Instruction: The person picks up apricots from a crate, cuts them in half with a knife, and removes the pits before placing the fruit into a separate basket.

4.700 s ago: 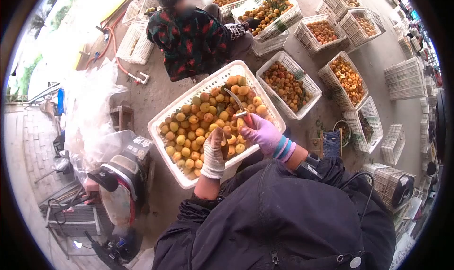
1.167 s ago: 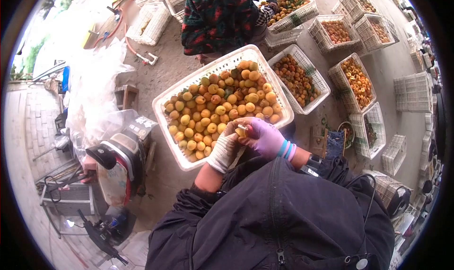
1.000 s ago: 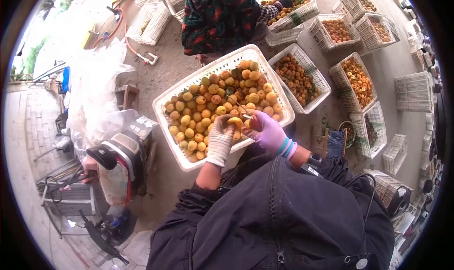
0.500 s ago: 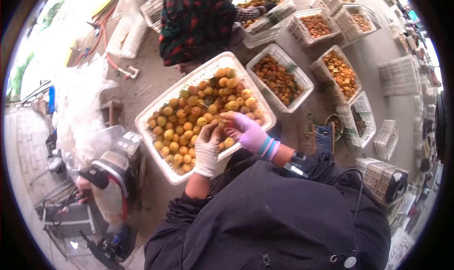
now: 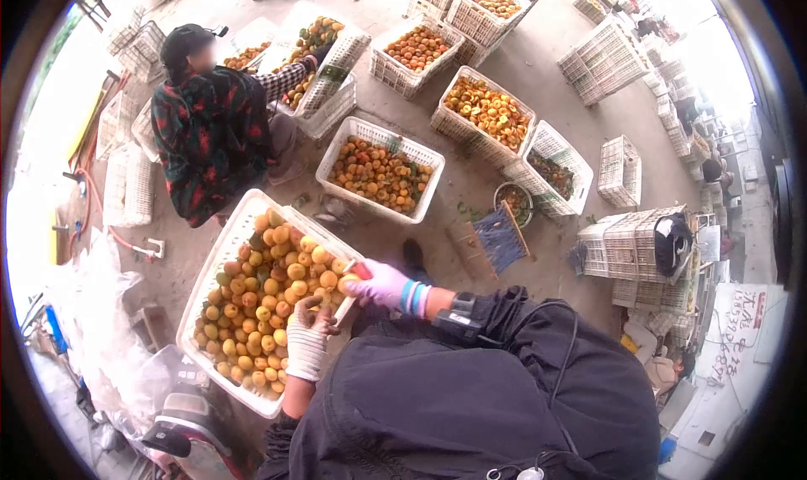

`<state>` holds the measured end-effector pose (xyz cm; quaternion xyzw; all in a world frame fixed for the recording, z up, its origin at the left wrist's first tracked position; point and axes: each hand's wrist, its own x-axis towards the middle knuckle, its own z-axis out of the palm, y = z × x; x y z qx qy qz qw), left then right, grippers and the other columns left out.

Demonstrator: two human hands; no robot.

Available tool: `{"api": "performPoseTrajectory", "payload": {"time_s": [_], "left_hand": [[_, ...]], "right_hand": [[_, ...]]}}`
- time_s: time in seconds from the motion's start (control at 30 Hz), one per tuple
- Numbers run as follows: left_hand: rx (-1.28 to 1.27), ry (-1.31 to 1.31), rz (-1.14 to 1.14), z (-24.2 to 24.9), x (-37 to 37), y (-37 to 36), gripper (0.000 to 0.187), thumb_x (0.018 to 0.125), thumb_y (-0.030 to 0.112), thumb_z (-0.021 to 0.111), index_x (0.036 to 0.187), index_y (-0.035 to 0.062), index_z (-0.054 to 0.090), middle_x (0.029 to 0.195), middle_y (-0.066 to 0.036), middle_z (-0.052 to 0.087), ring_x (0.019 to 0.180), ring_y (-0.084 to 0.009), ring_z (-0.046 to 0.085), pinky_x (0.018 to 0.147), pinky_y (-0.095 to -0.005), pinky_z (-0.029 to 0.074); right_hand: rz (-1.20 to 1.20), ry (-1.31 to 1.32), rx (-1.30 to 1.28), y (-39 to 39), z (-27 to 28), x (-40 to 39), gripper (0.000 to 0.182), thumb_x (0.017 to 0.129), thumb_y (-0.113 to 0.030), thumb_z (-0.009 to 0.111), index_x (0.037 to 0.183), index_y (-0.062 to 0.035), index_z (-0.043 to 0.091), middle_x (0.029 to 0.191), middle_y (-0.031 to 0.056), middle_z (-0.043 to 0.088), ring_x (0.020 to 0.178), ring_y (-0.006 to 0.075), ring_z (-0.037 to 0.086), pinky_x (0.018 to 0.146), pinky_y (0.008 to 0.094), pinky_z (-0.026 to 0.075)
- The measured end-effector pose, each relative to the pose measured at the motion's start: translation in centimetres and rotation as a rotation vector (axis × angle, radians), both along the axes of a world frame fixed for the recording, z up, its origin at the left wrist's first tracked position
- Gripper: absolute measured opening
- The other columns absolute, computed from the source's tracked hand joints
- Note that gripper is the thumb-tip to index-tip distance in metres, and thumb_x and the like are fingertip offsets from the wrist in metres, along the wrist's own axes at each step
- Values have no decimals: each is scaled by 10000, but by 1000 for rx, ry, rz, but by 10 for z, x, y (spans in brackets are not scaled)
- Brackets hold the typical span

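Note:
A large white crate full of orange-yellow fruit sits tilted in front of the person. My left hand, in a white glove with bare, dirty fingertips, is over the crate's near side, its fingers apart and slightly curled beside the fruit. At the crate's near right edge, my right hand, in a purple glove with striped cuff, is closed around a yellow-orange fruit. A small red thing shows by its fingers; what it is cannot be made out.
A person in a dark red-patterned top bends over crates at the upper left. Another fruit crate stands beyond the big one. More crates are to the right, near a round basket and a low blue stool. A scooter is lower left.
The view has swung to the right. My hands, close together before, are now apart, the right at the crate's edge. The other person's head and more of their body now show.

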<state>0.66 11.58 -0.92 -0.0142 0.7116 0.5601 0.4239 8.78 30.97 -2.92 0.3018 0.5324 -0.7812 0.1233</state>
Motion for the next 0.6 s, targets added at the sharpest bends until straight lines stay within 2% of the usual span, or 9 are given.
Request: {"api": "performPoseTrajectory", "payload": {"time_s": [0.17, 0.23, 0.3, 0.33, 0.37, 0.43, 0.47, 0.5, 0.6], "left_hand": [[-9, 28, -28, -27, 7, -7, 280, 909, 98, 610, 1148, -22, 524, 861, -89, 616, 678, -141, 580, 630, -237, 496], [-64, 6, -44, -32, 9, -10, 280, 909, 105, 607, 1148, -21, 533, 876, -88, 626, 699, -144, 589, 644, -246, 497], [-181, 32, -138, -28, 11, -20, 284, 909, 149, 593, 1145, -6, 565, 892, -96, 656, 748, -146, 620, 691, -274, 502], [-268, 122, -215, -17, 11, -19, 307, 909, 205, 584, 1139, 1, 578, 904, -112, 676, 789, -156, 643, 721, -288, 506], [-346, 145, -266, -17, 10, -21, 321, 904, 239, 577, 1132, 13, 588, 914, -130, 685, 817, -182, 660, 754, -304, 509], [-407, 140, -248, 6, 4, -14, 332, 905, 267, 574, 1140, 34, 594, 941, -145, 691, 853, -203, 665, 801, -312, 508], [-377, 167, -230, -15, 4, -31, 364, 912, 250, 583, 1183, 9, 567, 1000, -122, 669, 841, -150, 644, 791, -267, 492], [-417, 111, -190, -5, -4, -28, 363, 909, 252, 594, 1174, 3, 568, 1014, -122, 660, 848, -147, 637, 795, -271, 493], [-305, 209, 31, -46, -23, -59, 322, 914, 170, 623, 1182, 9, 545, 1001, -92, 639, 810, -144, 611, 759, -280, 502]], "right_hand": [[-377, -88, 437, 185, -31, 39, 382, 836, -190, 721, 1094, 15, 527, 868, 72, 631, 640, 144, 600, 516, 275, 499], [-456, -104, 625, 284, -24, 39, 449, 835, -273, 728, 1118, 9, 523, 885, 98, 642, 641, 151, 615, 529, 287, 504], [-293, -353, 1539, 374, -21, 45, 579, 808, -434, 718, 1108, 22, 522, 982, 191, 660, 919, 254, 656, 759, 357, 523], [-340, -186, 1629, 437, -56, 61, 609, 800, -426, 724, 1159, 22, 517, 1065, 219, 651, 1022, 314, 636, 851, 391, 500], [-415, -159, 1427, 442, -27, 58, 635, 815, -407, 714, 1228, 23, 496, 1103, 217, 643, 1035, 322, 632, 871, 398, 495], [-416, -275, 1653, 501, -66, 76, 483, 854, -306, 698, 1200, -2, 553, 1053, 166, 667, 928, 233, 658, 780, 336, 524], [-408, -387, 1379, 469, -34, 66, 442, 866, -328, 685, 1189, -43, 588, 940, 125, 681, 745, 181, 653, 651, 299, 523], [-520, -148, 1144, 475, -69, 77, 423, 880, -343, 669, 1189, -63, 597, 792, 65, 657, 559, 119, 568, 496, 264, 459], [-426, -131, 764, 397, -103, 103, 366, 907, -299, 650, 1184, -75, 563, 704, -18, 534, 465, 76, 435, 398, 249, 350]]}}
